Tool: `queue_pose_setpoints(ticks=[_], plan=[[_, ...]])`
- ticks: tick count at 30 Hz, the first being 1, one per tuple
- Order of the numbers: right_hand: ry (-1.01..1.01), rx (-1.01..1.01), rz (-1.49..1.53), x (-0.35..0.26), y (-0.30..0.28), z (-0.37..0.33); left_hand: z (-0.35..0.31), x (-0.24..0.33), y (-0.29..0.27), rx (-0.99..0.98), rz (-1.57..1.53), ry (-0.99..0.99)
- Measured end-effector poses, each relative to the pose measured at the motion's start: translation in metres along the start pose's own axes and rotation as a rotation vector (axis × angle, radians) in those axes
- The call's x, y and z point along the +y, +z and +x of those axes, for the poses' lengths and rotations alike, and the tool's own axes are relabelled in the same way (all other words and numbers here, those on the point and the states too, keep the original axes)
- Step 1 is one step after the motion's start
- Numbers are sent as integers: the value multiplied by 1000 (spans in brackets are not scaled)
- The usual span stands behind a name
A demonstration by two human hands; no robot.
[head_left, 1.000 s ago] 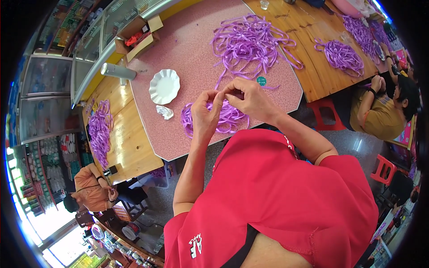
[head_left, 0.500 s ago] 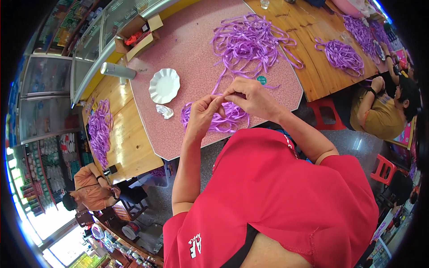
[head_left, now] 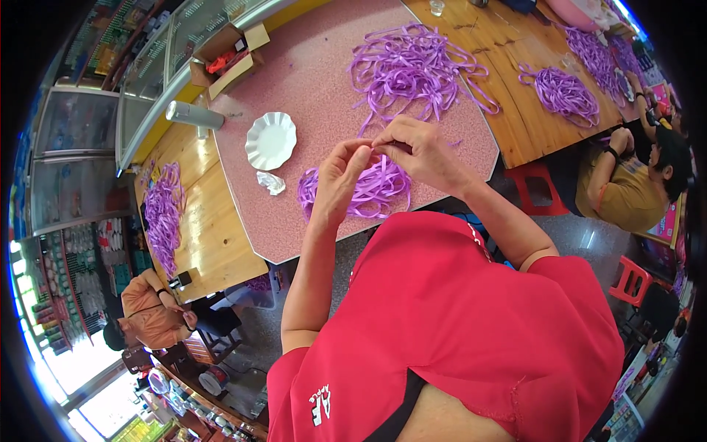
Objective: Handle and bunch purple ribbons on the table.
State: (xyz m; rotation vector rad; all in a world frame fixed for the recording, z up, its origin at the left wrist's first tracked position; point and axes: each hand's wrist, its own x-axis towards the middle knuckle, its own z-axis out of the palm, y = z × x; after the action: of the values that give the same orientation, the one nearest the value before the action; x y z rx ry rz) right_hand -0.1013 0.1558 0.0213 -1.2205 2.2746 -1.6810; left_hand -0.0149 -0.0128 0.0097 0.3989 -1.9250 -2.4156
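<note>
Two purple ribbon heaps lie on the pink speckled tabletop (head_left: 294, 81): a loose far heap (head_left: 412, 70) of flat, shiny loops and a smaller near heap (head_left: 379, 195), partly hidden behind the hands. Above it, the left hand (head_left: 339, 177) and the right hand (head_left: 427, 156) meet, each with thumb and fingertips pinching a purple ribbon strand (head_left: 363, 129) that runs down from the far heap; its end is covered by the fingers. To the left stand one scalloped, glossy white plate (head_left: 271, 141), one crumpled white scrap (head_left: 271, 183), one grey cylinder (head_left: 195, 116) lying on its side in view, and, farther, one open cardboard box (head_left: 250, 66) with red contents. One more heap (head_left: 163, 214) covers part of the left wooden table (head_left: 213, 236); another (head_left: 563, 96) lies on the right wooden table (head_left: 508, 125). Two red plastic stools (head_left: 630, 280) stand right.
</note>
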Motion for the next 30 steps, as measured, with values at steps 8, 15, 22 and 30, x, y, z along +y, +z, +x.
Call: queue_pose_setpoints(ticks=[8,15,22,30], plan=[[-43,-23,-70,-2,7,-5,1,-16,-8,-32,167,84],[-73,-11,-91,0,16,-7,0,-23,-3,205,511,297],[61,50,54,-6,10,-5,-6,-12,-18,159,129,248],[61,54,55,-5,10,-5,-11,-17,-11,64,186,170]])
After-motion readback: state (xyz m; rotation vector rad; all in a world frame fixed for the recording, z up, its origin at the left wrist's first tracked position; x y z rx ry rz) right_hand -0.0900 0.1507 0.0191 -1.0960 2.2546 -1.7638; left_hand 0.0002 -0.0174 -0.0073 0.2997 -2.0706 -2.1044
